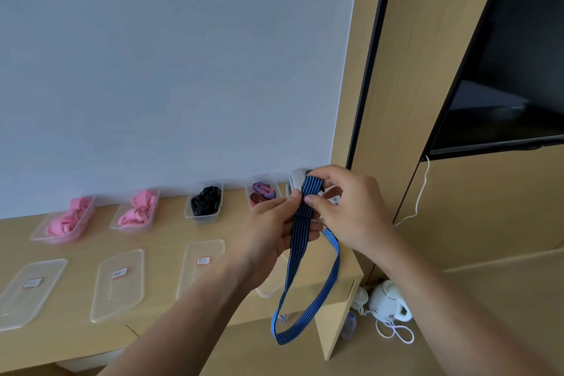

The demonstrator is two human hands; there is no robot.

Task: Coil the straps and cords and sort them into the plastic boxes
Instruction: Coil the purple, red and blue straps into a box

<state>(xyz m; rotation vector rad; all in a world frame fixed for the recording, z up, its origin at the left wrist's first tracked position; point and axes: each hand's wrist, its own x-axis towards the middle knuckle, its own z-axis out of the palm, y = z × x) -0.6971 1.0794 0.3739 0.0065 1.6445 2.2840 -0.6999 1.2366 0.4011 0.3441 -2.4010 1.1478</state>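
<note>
Both hands were raised over the right end of the counter [164,311]. The left hand [271,232] had its grip closed on the blue striped strap [293,259], thumb pressed on the band against curled fingers. The right hand [357,210], just at 3 o'clock of the left, pinched the folded top of the same strap between thumb and fingers. From the hands the rest of the strap hung free toward 6 o'clock in one long loop, its lowest bend past the counter's front edge and touching nothing.

At 9 o'clock of the hands four clear boxes stood in a row along the wall. Farthest off was the box of pink straps [62,223], then the second pink box [137,207], the box of black cords [204,201] and, nearest the hands, the box of purple and red straps [263,192]. Toward 6 o'clock of the boxes, three lids lay flat on the counter, each with a red-edged label: the left lid [29,290], the middle lid [119,284] and the right lid [203,262].

A white device [295,181] stood behind the hands, mostly hidden. At 1 o'clock a dark screen [503,70] hung on the wooden wall. On the floor at 5 o'clock sat a white kettle [387,302].
</note>
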